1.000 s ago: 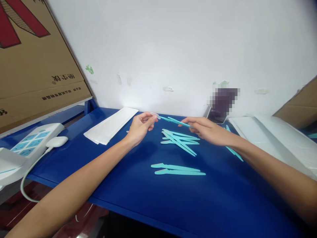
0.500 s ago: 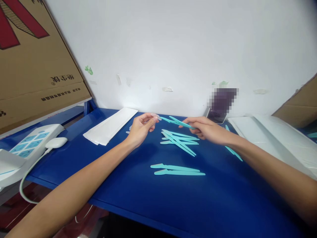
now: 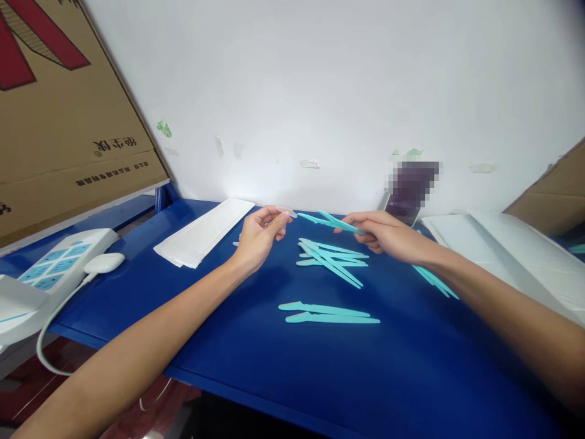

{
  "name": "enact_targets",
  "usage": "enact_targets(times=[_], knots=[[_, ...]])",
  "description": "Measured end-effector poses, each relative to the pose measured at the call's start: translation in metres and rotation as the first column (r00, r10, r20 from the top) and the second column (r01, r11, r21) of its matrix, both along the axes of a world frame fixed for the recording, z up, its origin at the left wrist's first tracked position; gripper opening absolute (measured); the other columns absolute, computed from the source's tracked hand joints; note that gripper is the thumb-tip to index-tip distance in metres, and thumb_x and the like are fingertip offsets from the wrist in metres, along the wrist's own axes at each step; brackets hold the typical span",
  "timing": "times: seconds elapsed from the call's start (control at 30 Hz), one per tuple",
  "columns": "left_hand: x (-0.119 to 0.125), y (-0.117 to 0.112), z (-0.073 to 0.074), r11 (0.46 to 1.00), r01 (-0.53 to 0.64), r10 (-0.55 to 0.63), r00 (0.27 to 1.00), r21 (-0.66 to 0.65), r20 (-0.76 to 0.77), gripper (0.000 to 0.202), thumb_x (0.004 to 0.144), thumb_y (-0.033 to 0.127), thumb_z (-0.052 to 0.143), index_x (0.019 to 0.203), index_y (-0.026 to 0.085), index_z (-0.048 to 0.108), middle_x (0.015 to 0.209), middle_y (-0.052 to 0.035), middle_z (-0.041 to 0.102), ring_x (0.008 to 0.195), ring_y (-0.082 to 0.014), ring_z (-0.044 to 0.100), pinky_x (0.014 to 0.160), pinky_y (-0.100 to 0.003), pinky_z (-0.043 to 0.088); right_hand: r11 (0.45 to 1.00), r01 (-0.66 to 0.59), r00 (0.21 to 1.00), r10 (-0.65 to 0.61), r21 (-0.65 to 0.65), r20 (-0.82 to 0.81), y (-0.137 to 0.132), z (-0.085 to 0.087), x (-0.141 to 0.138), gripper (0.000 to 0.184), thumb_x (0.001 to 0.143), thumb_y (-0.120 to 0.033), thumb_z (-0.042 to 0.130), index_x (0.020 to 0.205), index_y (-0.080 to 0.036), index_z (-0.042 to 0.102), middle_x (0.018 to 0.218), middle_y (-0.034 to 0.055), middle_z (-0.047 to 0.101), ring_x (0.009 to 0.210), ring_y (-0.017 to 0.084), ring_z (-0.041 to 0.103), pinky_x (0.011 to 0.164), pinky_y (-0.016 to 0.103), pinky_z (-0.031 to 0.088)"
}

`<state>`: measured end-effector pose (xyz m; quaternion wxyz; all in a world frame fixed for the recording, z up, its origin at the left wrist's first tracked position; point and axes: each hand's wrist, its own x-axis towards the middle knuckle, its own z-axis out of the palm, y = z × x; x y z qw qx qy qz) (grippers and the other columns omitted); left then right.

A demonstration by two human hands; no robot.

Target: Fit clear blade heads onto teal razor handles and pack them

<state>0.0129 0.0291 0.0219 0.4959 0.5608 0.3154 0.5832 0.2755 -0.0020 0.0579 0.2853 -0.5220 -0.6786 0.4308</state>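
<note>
Between thumb and fingers, my left hand [image 3: 267, 235] pinches a small clear blade cap [image 3: 286, 211]. My right hand [image 3: 377, 233] is closed around turquoise eyebrow razors [image 3: 336, 224], at least two, crossing each other. The tip of one points left, close to the cap; I cannot tell whether they touch. Below the hands lies a loose pile of turquoise eyebrow razors [image 3: 331, 259] on the blue table. Nearer to me, a pair of razors [image 3: 329, 313] lies side by side. More razors [image 3: 434, 281] are partly hidden under my right forearm. Clear caps [image 3: 238, 239] show partly behind my left hand.
Flat white packets [image 3: 205, 231] lie left on the blue table [image 3: 228, 341]. A white power strip [image 3: 59, 262] with a plugged-in charger [image 3: 104, 263] sits at the left edge. White plastic packaging [image 3: 503, 256] lies right; a phone-like device [image 3: 402, 207] leans against the wall.
The held razor's tip and the cap have shifted slightly, still close together. My right hand has moved a little up and right. More of the razors under my right forearm shows.
</note>
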Motion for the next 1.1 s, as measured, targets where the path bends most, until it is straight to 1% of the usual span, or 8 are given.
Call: enact_targets(times=[0.2, 0.43, 0.6, 0.7, 0.77, 0.83, 0.97, 1.1], knots=[[0.001, -0.001, -0.006, 1.0, 0.016, -0.016, 1.0, -0.003, -0.018, 0.036, 0.074, 0.044, 0.087, 0.087, 0.014, 0.072, 0.082, -0.004, 0.069, 0.058, -0.0067, 0.049, 0.053, -0.021, 0.039, 0.999, -0.024, 1.0, 0.024, -0.041, 0.0, -0.002, 0.003, -0.004, 0.029, 0.089, -0.03, 0.049, 0.106, -0.019, 0.069, 0.062, -0.0049, 0.028, 0.055, 0.013, 0.021, 0.052, 0.029, 0.019], [0.005, -0.006, -0.014, 0.991, 0.123, -0.128, 0.984, -0.051, -0.122, 0.035, 0.074, 0.047, 0.085, 0.084, 0.016, 0.075, 0.077, -0.0029, 0.068, 0.059, -0.0087, 0.052, 0.056, -0.023, 0.042, 0.993, -0.086, 0.995, 0.082, -0.079, -0.06, -0.008, -0.001, -0.017, 0.025, 0.091, -0.031, 0.047, 0.102, -0.019, 0.066, 0.062, -0.0058, 0.026, 0.053, 0.012, 0.02, 0.051, 0.028, 0.017], [0.0, 0.001, -0.012, 0.996, 0.067, -0.078, 0.967, -0.052, -0.244, 0.041, 0.073, 0.046, 0.086, 0.1, 0.016, 0.078, 0.081, -0.0038, 0.071, 0.062, -0.0105, 0.056, 0.061, -0.025, 0.045, 0.995, -0.084, 0.983, 0.091, -0.051, 0.157, -0.003, 0.002, -0.004, 0.03, 0.091, -0.035, 0.047, 0.108, -0.02, 0.068, 0.064, -0.0024, 0.042, 0.055, 0.013, 0.034, 0.053, 0.028, 0.028], [-0.002, 0.006, -0.014, 0.997, 0.005, -0.019, 0.981, -0.073, -0.191, 0.047, 0.069, 0.045, 0.088, 0.103, 0.015, 0.077, 0.079, -0.0028, 0.07, 0.064, -0.0108, 0.058, 0.063, -0.025, 0.047, 0.992, -0.129, 0.937, 0.126, -0.01, 0.325, 0.001, 0.001, 0.003, 0.034, 0.092, -0.039, 0.049, 0.109, -0.019, 0.07, 0.089, 0.0062, 0.066, 0.075, 0.018, 0.057, 0.065, 0.03, 0.043], [-0.002, 0.007, -0.016, 0.995, -0.023, 0.008, 0.989, -0.097, -0.146, 0.046, 0.067, 0.045, 0.089, 0.099, 0.014, 0.076, 0.077, -0.0023, 0.069, 0.066, -0.0111, 0.059, 0.064, -0.025, 0.047, 0.986, -0.166, 0.909, 0.148, 0.011, 0.39, 0.002, 0.0, 0.003, 0.036, 0.093, -0.042, 0.048, 0.107, -0.02, 0.071, 0.113, 0.0088, 0.071, 0.096, 0.023, 0.063, 0.081, 0.032, 0.048], [-0.001, 0.006, -0.017, 0.992, -0.027, 0.016, 0.995, -0.121, -0.096, 0.046, 0.067, 0.044, 0.09, 0.097, 0.013, 0.075, 0.075, -0.0021, 0.069, 0.065, -0.0103, 0.058, 0.062, -0.023, 0.044, 0.98, -0.193, 0.889, 0.156, 0.044, 0.43, 0.001, -0.002, 0.002, 0.041, 0.095, -0.047, 0.044, 0.109, -0.02, 0.072, 0.123, 0.0082, 0.071, 0.107, 0.026, 0.064, 0.092, 0.033, 0.047], [0.003, 0.002, -0.015, 0.986, -0.008, 0.009, 1.0, -0.165, 0.006, 0.046, 0.063, 0.04, 0.093, 0.096, 0.013, 0.074, 0.075, -0.0013, 0.07, 0.061, -0.0074, 0.055, 0.059, -0.022, 0.042, 0.961, -0.249, 0.883, 0.175, 0.118, 0.436, -0.003, -0.001, -0.002, 0.052, 0.099, -0.058, 0.036, 0.115, -0.02, 0.068, 0.118, 0.0086, 0.071, 0.103, 0.025, 0.063, 0.091, 0.035, 0.046], [0.005, -0.001, -0.012, 0.983, -0.005, 0.013, 0.999, -0.183, 0.044, 0.047, 0.06, 0.038, 0.095, 0.093, 0.013, 0.072, 0.075, -0.0003, 0.069, 0.065, -0.0097, 0.063, 0.067, -0.024, 0.05, 0.955, -0.211, 0.893, 0.102, 0.207, 0.438, -0.005, 0.0, -0.005, 0.05, 0.099, -0.059, 0.036, 0.112, -0.019, 0.062, 0.095, 0.0067, 0.066, 0.083, 0.021, 0.057, 0.078, 0.034, 0.044]])
